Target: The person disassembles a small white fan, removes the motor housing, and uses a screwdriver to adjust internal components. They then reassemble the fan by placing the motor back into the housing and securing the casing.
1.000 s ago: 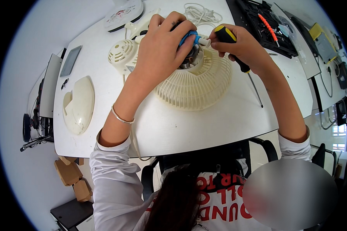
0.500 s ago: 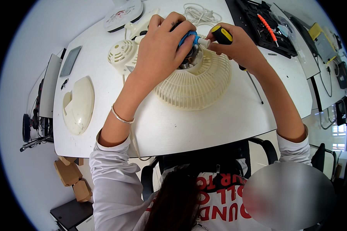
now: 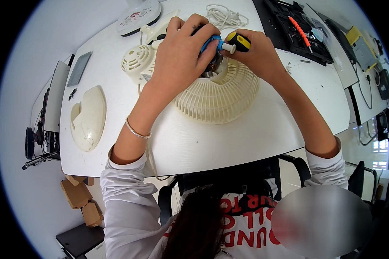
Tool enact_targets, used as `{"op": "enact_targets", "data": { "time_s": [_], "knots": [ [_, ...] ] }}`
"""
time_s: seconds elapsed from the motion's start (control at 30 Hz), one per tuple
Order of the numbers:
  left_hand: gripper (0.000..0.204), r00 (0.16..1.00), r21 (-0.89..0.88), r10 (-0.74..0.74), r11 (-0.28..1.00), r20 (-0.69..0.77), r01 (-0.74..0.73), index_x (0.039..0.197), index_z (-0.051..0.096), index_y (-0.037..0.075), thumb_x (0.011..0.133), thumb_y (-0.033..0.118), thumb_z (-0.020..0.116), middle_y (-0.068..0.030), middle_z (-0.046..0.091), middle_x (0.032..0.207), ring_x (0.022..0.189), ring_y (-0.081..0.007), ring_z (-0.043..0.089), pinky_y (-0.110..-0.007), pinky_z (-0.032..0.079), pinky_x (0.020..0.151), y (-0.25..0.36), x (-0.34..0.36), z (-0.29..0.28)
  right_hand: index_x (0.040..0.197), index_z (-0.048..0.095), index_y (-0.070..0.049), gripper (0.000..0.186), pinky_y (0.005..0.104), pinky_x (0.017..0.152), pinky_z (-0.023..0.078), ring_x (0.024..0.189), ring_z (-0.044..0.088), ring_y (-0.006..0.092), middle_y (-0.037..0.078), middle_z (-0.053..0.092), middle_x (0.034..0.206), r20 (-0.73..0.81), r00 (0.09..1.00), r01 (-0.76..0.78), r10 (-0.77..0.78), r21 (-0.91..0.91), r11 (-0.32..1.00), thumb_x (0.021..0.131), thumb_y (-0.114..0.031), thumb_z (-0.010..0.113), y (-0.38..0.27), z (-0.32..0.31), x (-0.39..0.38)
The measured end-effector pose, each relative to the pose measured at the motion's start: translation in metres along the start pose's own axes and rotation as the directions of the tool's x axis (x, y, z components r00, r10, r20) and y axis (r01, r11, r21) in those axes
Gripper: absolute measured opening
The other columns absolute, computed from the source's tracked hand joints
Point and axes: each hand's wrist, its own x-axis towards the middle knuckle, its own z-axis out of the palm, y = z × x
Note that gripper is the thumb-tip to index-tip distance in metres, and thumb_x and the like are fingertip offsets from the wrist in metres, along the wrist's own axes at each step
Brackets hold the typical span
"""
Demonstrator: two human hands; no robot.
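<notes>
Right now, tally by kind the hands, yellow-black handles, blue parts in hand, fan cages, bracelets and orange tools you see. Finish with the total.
Hands: 2 (left hand, right hand)
Yellow-black handle: 1
Blue part: 1
Fan cage: 1
Bracelet: 1
Orange tool: 1
Total: 7

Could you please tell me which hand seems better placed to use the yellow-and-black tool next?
Probably the right hand: it grips the yellow-and-black tool near the white peg, whereas the left hand is occupied, its thumb and fingers around the blue part.
</notes>
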Motion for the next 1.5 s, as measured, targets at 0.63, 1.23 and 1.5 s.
{"op": "enact_targets", "data": {
  "time_s": [0.63, 1.23, 1.5],
  "knots": [
    [0.014, 0.996, -0.049, -0.074, 0.996, 0.059, 0.077, 0.097, 0.062, 0.012, 0.084, 0.014, 0.06, -0.001, 0.055, 0.103, 0.087, -0.024, 0.046, -0.033, 0.044, 0.075, 0.003, -0.003, -0.003, 0.086, 0.065, -0.001, 0.025, 0.0267, 0.062, 0.047, 0.065, 0.057, 0.0155, 0.007, 0.063, 0.075, 0.164, 0.972, -0.159, 0.168, -0.067, 0.985, 0.072, -0.02, 0.075, 0.014, -0.057, 0.003],
    [0.058, 0.889, -0.492, -0.169, 0.781, 0.427, 0.384, 0.127, 0.052, 0.014, 0.073, 0.01, 0.072, -0.0055, 0.056, 0.124, 0.106, -0.0218, 0.056, -0.035, 0.05, 0.085, -0.032, 0.006, -0.048, 0.101, 0.064, -0.004, 0.032, 0.0372, 0.083, 0.046, 0.095, 0.058, 0.0303, 0.013, 0.059, 0.099, 0.07, 0.947, -0.195, 0.312, -0.648, 0.737, 0.074, -0.019, 0.071, 0.099, -0.074, -0.016],
    [0.04, 0.94, -0.458, -0.144, 0.844, 0.31, 0.28, 0.114, 0.062, 0.011, 0.076, 0.019, 0.071, -0.0048, 0.061, 0.111, 0.096, -0.0185, 0.057, -0.032, 0.045, 0.08, -0.027, 0.009, -0.045, 0.101, 0.061, -0.005, 0.027, 0.0359, 0.075, 0.047, 0.085, 0.059, 0.0302, 0.012, 0.057, 0.095, -0.036, 0.999, 0.009, -0.036, -0.557, 0.83, 0.079, -0.018, 0.069, 0.023, -0.093, -0.016]
  ]
}}
